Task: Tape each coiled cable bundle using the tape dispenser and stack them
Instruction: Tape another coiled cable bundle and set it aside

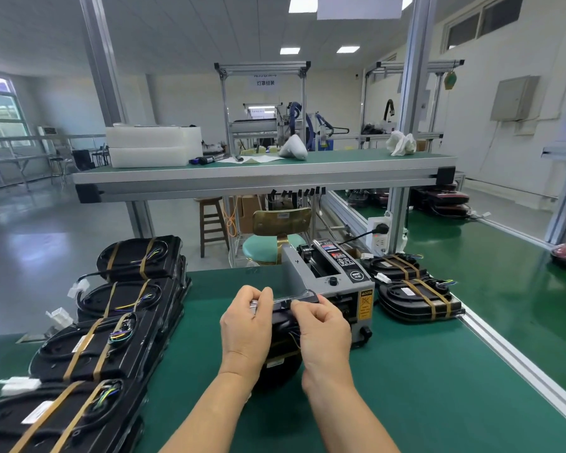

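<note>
Left hand point(245, 325) and right hand point(324, 328) pinching tape strip point(288, 299), cable bundle point(280, 364) beneath, tape dispenser point(340, 279) just behind.

table mat point(422, 403): green, matt, smooth, rubbery look
edge rail point(517, 361): bare aluminium, satin
tape dispenser point(337, 282): grey painted casing, semi-matt; top panel glossy black, knob black plastic
tape strip point(288, 299): clear film, shiny
cable bundles point(89, 344): black plastic, slight sheen
bands point(146, 258) round them: brown, matt, paper-like
stool point(211, 223): plain wood, dull finish
chair point(281, 220): brassy metal back, polished; teal padded seat, smooth
rag point(401, 143): white cloth, crumpled
boxes point(151, 145) on far bench: white frosted plastic
floor point(46, 250): grey, glossy, reflects light
</note>
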### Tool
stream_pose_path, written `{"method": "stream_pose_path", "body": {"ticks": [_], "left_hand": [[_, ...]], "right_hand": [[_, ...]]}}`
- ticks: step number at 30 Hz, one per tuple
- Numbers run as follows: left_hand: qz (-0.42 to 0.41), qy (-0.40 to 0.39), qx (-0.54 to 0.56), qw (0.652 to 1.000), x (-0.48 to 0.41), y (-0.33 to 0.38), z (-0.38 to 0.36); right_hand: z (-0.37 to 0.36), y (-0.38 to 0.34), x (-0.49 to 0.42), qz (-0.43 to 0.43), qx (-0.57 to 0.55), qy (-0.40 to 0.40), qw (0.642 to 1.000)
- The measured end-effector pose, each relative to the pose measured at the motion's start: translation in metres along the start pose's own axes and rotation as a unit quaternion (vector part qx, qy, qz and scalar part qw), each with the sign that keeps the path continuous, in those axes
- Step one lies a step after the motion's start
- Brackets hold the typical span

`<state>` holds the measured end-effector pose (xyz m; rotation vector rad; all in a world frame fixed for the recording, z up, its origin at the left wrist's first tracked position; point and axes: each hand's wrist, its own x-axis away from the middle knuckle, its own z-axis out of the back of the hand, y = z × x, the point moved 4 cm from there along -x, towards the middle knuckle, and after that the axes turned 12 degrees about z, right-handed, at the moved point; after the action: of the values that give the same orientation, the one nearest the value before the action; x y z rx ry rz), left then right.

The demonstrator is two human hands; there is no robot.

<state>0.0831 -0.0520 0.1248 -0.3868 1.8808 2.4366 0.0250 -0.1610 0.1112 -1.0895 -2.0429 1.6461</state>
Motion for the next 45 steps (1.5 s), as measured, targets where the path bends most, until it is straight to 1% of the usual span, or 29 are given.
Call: {"method": "stream_pose_path", "body": {"ticks": [4,12,16,21,31,36,40,43,45], "left_hand": [[0.002,-0.006,0.000,1.000,0.001,0.000,0.000],[-0.001,-0.001,-0.006,1.000,-0.002,-0.002,0.000],[0.010,0.001,-0.007,1.000,-0.004,-0.003,0.000],[0.002,-0.001,-0.009,1.000,-0.003,-0.003,0.001],[0.014,-0.007,-0.009,1.000,-0.003,-0.002,0.001],[0.026,-0.036,-0.007,0.999,-0.003,-0.003,0.002],[0.025,-0.039,-0.011,0.999,-0.005,-0.001,0.002],[0.016,-0.031,-0.010,0.999,-0.005,-0.001,0.003],[0.000,-0.032,-0.023,0.999,-0.006,-0.001,0.005]], "right_hand": [[0.001,0.001,0.000,0.008,0.011,0.000,1.000],[0.003,0.002,-0.002,-0.016,-0.046,0.001,0.999],[0.002,0.001,-0.002,-0.004,-0.027,-0.017,0.999],[0.001,0.003,-0.003,0.010,-0.004,-0.016,1.000],[0.000,0.009,-0.007,0.024,-0.008,-0.027,0.999],[-0.001,0.015,-0.009,0.027,-0.003,-0.017,1.000],[0.000,0.019,-0.009,0.035,0.024,0.004,0.999],[0.011,0.022,-0.013,0.030,0.002,0.046,0.998],[0.017,0.025,-0.015,0.026,-0.013,0.048,0.998]]}}
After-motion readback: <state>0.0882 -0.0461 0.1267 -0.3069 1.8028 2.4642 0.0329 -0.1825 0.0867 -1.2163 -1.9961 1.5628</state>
